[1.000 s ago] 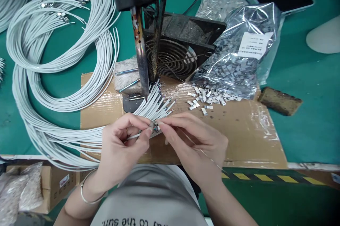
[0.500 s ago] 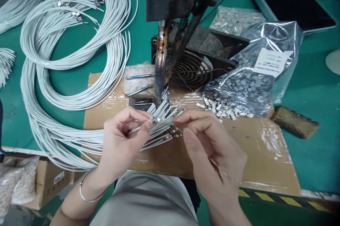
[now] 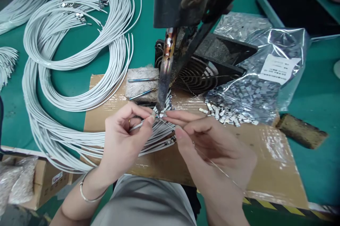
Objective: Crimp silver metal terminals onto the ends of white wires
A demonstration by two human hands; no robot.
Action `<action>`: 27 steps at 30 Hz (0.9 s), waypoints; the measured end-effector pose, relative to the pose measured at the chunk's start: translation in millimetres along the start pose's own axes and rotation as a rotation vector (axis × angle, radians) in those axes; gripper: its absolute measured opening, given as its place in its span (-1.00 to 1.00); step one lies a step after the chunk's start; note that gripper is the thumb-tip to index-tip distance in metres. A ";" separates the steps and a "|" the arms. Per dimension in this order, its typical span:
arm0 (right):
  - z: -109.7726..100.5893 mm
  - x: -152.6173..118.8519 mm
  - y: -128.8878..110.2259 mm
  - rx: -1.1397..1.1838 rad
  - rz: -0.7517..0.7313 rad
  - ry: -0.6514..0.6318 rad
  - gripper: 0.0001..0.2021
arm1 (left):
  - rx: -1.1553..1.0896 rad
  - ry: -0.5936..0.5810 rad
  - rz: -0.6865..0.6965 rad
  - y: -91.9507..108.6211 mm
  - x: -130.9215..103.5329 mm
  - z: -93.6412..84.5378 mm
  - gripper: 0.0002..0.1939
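Observation:
My left hand is closed in a pinch on a white wire, with a small metal terminal at the wire's end just beyond the fingertips. Right above it comes down the soldering iron, its dark tip at the terminal. A thin solder wire runs through my right hand, gripped between thumb and fingers, and its end reaches toward the tip. Beneath both hands lies a bundle of white wires, several with metal terminals on their ends.
Loose metal terminals lie by a clear bag of terminals. Behind the iron sits a black fan. A brown sponge and a phone are right. Coiled white wires spread left; cardboard covers the front.
My right hand has moved left, bringing the solder wire up to the iron's tip. The terminal in my left hand now sits at the tip. The whole view has shifted slightly.

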State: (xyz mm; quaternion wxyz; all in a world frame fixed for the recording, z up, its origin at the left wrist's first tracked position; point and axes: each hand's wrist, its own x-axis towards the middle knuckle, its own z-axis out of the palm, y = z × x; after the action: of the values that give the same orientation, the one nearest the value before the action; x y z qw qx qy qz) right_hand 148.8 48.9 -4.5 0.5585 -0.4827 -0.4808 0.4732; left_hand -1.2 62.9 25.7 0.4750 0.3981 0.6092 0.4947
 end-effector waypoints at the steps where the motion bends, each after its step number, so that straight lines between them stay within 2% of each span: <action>1: 0.5 0.6 -0.2 -0.001 0.001 0.005 -0.77 | -0.003 -0.001 0.000 0.0 1.0 0.5 -0.87; 27: 2.7 4.3 0.9 0.027 -0.050 0.017 -0.77 | 0.079 0.029 0.101 0.0 4.5 0.6 -0.86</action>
State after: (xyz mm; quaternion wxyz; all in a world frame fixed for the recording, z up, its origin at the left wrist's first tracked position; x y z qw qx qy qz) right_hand 146.5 53.5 -4.9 0.5808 -0.4670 -0.4814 0.4613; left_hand -1.7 67.4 24.8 0.4244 0.4397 0.6143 0.4992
